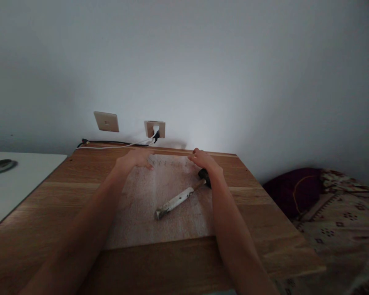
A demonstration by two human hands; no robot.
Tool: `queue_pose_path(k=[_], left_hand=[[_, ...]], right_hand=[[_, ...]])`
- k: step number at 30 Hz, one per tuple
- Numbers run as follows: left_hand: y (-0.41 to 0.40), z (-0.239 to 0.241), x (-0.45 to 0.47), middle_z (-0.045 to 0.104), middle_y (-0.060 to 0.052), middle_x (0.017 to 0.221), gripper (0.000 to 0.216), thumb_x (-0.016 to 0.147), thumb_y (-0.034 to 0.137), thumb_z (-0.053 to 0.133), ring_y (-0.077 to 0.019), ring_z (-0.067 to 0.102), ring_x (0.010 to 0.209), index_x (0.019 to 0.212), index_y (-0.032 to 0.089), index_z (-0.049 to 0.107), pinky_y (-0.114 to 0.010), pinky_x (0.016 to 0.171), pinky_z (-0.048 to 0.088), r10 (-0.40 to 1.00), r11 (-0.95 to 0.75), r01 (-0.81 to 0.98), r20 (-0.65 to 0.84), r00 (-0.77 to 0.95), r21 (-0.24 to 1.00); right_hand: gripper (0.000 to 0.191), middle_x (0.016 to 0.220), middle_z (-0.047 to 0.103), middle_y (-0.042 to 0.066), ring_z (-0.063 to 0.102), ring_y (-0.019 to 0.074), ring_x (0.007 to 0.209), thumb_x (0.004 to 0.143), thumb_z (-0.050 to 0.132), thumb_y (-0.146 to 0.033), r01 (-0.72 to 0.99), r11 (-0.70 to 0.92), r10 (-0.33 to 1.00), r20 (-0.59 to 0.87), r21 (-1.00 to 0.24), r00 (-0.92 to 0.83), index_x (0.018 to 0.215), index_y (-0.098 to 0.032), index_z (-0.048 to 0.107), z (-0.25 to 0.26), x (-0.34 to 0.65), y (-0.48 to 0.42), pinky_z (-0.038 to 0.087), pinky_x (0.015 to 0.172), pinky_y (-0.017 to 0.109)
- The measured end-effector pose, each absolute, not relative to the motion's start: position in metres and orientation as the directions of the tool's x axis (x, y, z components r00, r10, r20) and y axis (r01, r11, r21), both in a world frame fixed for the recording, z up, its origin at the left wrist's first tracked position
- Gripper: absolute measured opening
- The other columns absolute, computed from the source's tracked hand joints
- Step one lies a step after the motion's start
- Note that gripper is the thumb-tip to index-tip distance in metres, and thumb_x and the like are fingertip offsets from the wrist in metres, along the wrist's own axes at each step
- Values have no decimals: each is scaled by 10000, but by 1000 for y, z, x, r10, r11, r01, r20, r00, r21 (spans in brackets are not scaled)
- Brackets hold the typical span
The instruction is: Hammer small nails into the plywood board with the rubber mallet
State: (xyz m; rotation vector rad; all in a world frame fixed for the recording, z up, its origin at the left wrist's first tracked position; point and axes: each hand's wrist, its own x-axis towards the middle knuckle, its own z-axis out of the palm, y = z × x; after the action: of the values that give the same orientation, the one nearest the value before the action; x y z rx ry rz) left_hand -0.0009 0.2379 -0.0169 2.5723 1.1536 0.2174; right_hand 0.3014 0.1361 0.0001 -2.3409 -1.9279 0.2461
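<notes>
A pale, whitish board or sheet (135, 217) lies flat on the wooden tabletop, with a row of small dark marks, perhaps nails, along its far edge. On it rests a hammer (176, 200) with a worn white-and-brown handle; its dark head lies partly behind my right wrist. My left hand (140, 159) is over the board's far left corner, thumb apart from the fingers. At the far right corner is my right hand (202, 159), fingers bent but apart. Neither hand touches the handle. Whether the fingertips press on the board's edge is hard to see.
The wooden tabletop (258, 221) meets a white wall. A socket (162, 130) with plugs and cables (119, 146) is at the back, beside a wall plate (106, 121). A white surface (15, 192) stands left; a purple cushion (290, 190) and patterned cloth (341, 225) lie right.
</notes>
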Motion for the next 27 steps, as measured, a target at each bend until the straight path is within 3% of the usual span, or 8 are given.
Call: queue_pose_path(k=[4,9,13,20,22,23,25,27], left_hand=[[227,-19,-4,697,-163,1399,504,802,220,773,-338,649,1264,1301,173,714,-419,1056,489,757,-625,735,-25,653,263],[218,-20,-2,782,-113,1118,283,847,112,587,-260,713,1040,1058,170,766,-338,918,524,737,-650,696,29,676,306],[220,-19,-5,795,-92,968,272,787,84,560,-236,723,911,949,149,769,-309,860,535,668,-698,592,68,741,404],[234,-25,-14,809,-91,970,397,741,72,558,-210,754,874,1082,119,756,-301,843,576,707,-634,595,59,705,494],[236,-26,-16,811,-82,975,383,756,107,585,-207,763,883,1103,130,746,-289,834,580,736,-598,614,51,675,515],[237,-26,-17,810,-78,978,371,762,127,601,-205,765,889,1104,137,744,-281,830,579,746,-583,621,43,665,524],[237,-26,-18,808,-72,978,354,766,170,634,-207,766,893,1102,146,744,-273,828,574,751,-567,624,26,659,537],[236,-26,-18,805,-77,983,362,774,216,651,-218,759,897,1117,148,746,-284,834,569,738,-574,616,15,675,540]], right_hand=[[414,1342,698,223,668,325,1259,1060,520,-405,968,-212,977,-53,-135,207,1351,-124,609,-2,300,139,510,1001,400],[360,1310,716,233,676,351,1247,1040,571,-388,973,-214,976,-66,-91,208,1284,-140,661,-2,294,137,516,989,431],[298,1303,724,239,679,376,1241,1005,624,-338,972,-212,976,-73,-99,205,1225,-155,705,-7,291,136,524,980,461],[212,1102,783,170,724,290,1097,943,564,-101,957,-191,981,-6,-219,194,1053,-162,735,-10,301,140,526,946,389],[199,996,775,113,729,228,972,983,540,-172,923,-179,975,65,-342,213,1087,-175,710,-4,305,143,542,864,334],[213,936,756,81,719,198,893,1008,507,-218,862,-153,963,124,-484,240,1107,-185,693,-1,307,145,545,798,306],[227,831,687,24,666,154,750,1021,467,-293,571,2,913,234,-821,334,1092,-209,666,5,310,148,514,652,253],[190,767,612,-5,607,131,671,983,521,-354,181,200,874,259,-963,411,1014,-220,652,9,311,149,458,554,216]])
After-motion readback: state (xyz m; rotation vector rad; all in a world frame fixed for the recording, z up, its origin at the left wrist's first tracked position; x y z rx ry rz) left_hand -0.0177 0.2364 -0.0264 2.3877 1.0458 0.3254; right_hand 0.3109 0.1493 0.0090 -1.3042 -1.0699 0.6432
